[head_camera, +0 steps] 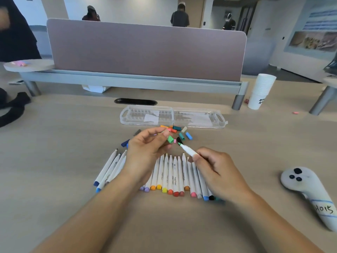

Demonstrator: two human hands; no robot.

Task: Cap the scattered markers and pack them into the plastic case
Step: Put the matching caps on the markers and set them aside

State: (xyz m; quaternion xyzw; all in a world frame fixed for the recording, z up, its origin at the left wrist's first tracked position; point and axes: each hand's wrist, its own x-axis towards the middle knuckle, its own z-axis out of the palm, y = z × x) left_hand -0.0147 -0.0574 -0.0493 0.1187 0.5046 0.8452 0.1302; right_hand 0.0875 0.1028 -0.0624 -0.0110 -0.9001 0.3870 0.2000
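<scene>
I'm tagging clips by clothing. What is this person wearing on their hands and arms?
Nothing that shows. The left hand and right hand are bare: no gloves or rings. The left forearm and right forearm are bare too, down to the frame's edge: no sleeve, watch or bracelet in view.

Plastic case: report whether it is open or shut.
Open. The plastic case lies spread flat, both halves facing up side by side, the ribbed slots of its left half exposed.
</scene>
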